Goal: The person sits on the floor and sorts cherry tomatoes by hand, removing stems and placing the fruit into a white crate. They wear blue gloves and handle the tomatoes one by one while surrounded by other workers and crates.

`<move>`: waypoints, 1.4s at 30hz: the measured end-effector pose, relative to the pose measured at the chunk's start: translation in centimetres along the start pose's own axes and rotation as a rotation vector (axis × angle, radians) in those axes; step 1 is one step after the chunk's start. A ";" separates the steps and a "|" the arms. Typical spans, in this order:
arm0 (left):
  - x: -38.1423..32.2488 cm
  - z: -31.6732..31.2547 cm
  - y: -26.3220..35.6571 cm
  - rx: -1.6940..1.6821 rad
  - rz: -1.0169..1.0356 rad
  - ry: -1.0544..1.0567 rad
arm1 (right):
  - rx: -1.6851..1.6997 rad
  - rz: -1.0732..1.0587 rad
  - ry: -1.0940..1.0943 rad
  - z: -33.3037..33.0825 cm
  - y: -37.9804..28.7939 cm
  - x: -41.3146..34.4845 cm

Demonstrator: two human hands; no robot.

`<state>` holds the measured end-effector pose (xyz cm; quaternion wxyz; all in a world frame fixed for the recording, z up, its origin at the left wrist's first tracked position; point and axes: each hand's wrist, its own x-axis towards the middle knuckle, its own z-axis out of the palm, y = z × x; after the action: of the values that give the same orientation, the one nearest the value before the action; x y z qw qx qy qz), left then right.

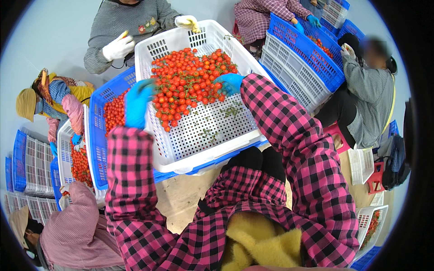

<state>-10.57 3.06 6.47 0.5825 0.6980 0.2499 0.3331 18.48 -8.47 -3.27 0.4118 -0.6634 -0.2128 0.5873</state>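
In front of me a white perforated plastic crate (203, 154) holds a heap of red cherry tomatoes (183, 81), some on green stems. Loose green stem pieces (208, 134) lie on its bare floor nearer to me. My left hand (138, 101), in a blue glove and blurred, is over the crate's left wall, beside the heap; its fingertips are too blurred to tell if they hold anything. My right hand (230, 83), also blue-gloved, reaches to the right edge of the heap, its fingers partly hidden at the tomatoes. Left of the white crate, a blue crate (96, 135) contains more red tomatoes (115, 110).
Across the crate sits a person in white gloves (118, 46), one glove on its far rim. Stacked blue and white crates (288, 59) stand at the upper right, near other people. Two people work beside another tomato crate (64, 142) at the left. More crates (361, 164) stand at the right.
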 end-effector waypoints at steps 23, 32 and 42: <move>5.2 8.4 -4.9 -0.352 -0.515 0.000 | -1.613 -0.421 0.261 4.2 2.5 1.6; 5.0 8.8 -5.3 -0.114 -0.434 -0.078 | -0.393 -0.279 0.107 0.9 -1.2 -1.4; 4.0 9.5 -5.5 -0.132 -0.266 -0.275 | -0.042 -0.460 -0.039 2.9 -3.1 -3.9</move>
<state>-0.55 0.95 0.86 0.6945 0.6580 0.2356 0.1706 15.47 -8.85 1.65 0.5169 -0.5945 -0.3784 0.4860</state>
